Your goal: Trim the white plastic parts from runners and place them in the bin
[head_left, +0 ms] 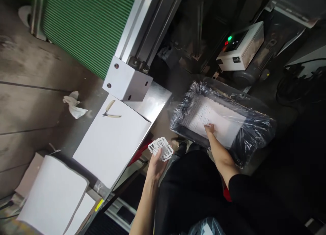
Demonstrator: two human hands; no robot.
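White plastic frames (161,148), a small fanned stack of flat cut-out pieces, sit in my left hand (156,163), low in the head view near the desk's edge. I log the surface first: the desk (159,98) is bare metal, with a large white sheet (113,141) laid across it. A pair of small cutters (110,112) with pale handles lies on the sheet's far end. A white metal box (126,80) stands at the far end of the desk, just beyond the cutters, under a slanted metal rail and beside a green ribbed panel (89,24). More white sheets (54,196) are stacked at lower left. A crumpled white rag (73,104) lies on the grey floor to the left. To the right, a dark tray lined with clear plastic film (254,129) holds a white printed sheet (215,121). Behind it a white control box (241,44) shows one green and one red lamp.

Left hand: fingers curled loosely round the frames, gripping them from below. Right hand (210,129): fingers together and flat, fingertips pressing on the printed sheet in the tray; it holds nothing.
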